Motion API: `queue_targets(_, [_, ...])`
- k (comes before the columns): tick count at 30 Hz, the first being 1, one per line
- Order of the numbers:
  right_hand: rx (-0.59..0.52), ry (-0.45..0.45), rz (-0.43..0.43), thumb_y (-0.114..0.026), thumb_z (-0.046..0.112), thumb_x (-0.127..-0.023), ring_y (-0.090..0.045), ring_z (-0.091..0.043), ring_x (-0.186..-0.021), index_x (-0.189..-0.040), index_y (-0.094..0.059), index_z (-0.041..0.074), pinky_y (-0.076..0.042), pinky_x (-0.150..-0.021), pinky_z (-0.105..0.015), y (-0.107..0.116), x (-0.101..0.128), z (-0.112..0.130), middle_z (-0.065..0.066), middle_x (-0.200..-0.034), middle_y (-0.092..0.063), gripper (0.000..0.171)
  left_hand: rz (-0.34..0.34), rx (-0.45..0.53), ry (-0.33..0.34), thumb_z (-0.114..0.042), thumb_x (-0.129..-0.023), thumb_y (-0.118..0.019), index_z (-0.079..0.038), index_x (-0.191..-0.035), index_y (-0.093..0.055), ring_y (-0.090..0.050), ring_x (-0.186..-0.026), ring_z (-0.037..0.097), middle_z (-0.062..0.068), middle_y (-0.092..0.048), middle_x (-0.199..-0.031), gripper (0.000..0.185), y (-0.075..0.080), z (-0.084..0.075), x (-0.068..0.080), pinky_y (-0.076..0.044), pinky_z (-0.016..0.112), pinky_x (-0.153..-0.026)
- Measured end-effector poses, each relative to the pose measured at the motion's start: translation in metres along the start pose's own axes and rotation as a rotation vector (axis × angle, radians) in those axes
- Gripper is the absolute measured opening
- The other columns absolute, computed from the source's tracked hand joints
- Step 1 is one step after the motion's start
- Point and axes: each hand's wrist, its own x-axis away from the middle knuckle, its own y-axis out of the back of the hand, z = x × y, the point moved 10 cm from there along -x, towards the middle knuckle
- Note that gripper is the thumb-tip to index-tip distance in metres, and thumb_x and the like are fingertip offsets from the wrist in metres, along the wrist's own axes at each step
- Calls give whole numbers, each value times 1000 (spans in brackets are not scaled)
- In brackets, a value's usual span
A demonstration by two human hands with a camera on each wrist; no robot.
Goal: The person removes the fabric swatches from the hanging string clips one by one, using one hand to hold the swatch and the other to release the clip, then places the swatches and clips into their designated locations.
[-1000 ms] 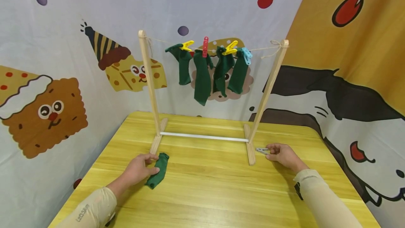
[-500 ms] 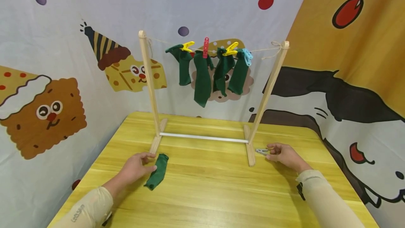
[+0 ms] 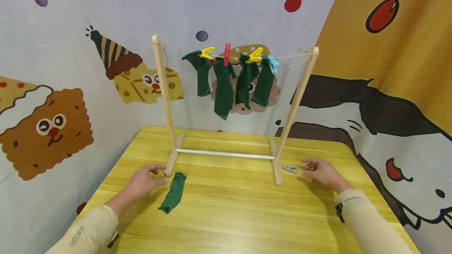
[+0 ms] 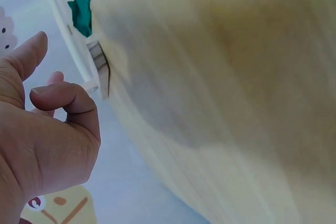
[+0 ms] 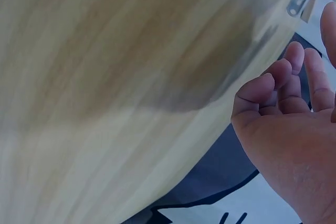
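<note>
The left sleeve (image 3: 88,226) and right sleeve (image 3: 370,218) are cream and a bit wrinkly. Little gray letters (image 3: 76,236) sit on the left one, too small to read. Something black (image 3: 339,213) peeks out under each cuff (image 3: 349,196).

The cloth (image 3: 174,192) at near left is showing dark green, and so are the far hanging cloths (image 3: 224,93). From left to right, their pegs (image 3: 227,55) are running yellow, red, yellow, light blue. The clip (image 3: 290,167) at right is looking grey. The table (image 3: 226,207) is showing streaky yellow grain, the sleeves (image 3: 370,222) plain beige, the printed hat (image 3: 106,50) at far left dark-and-yellow stripes.
</note>
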Motion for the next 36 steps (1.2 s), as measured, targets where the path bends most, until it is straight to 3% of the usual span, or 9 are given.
queue_targets(7, [16,3,-18,-70,48,-90,-58,-32,-116,-144,-50,11,-54,-89,-41,12,7,-2,-19,-132,-59,68,-16,-22,-3,-51,-84,-74,-16,-139,-56,-44,-62,16,20,-51,-132,67,14,-3,-1,-43,30,-54])
queue_targets(11, [-23,12,-18,-70,51,-88,-57,-33,-118,-145,-48,12,-54,-88,-40,21,12,0,-21,-136,-56,72,-34,-34,-24,-45,-88,-73,-15,-139,-56,-47,-65,18,21,-51,-132,61,23,-7,-3,-43,31,-57])
queue_targets(23, [-62,67,-34,-68,49,-90,-57,-32,-117,-148,-45,10,-53,-90,-40,43,24,19,-22,-137,-54,73,-53,26,-49,-61,-83,-69,-21,-142,-53,-54,-96,25,15,-52,-132,73,48,-25,-7,-47,31,-69])
queue_targets(26, [-76,77,-36,-68,47,-91,-59,-23,-114,-147,-45,12,-53,-90,-40,49,25,23,-19,-136,-55,71,-44,53,-50,-60,-84,-70,-22,-143,-51,-53,-81,20,14,-51,-131,72,53,-30,-8,-46,30,-62])
queue_targets(30, [-97,105,-49,-68,44,-92,-61,-7,-103,-147,-46,11,-54,-87,-34,59,25,32,-17,-132,-59,67,-21,108,-51,-57,-85,-70,-22,-144,-49,-38,-57,13,14,-48,-134,72,59,-38,-8,-43,31,-52])
queue_targets(36, [-78,106,-78,-68,50,-90,-60,0,-99,-147,-46,16,-53,-84,-23,81,29,52,-14,-132,-59,70,-16,118,-66,-60,-85,-68,-23,-145,-48,-32,-52,10,15,-45,-137,74,71,-53,-10,-40,30,-48])
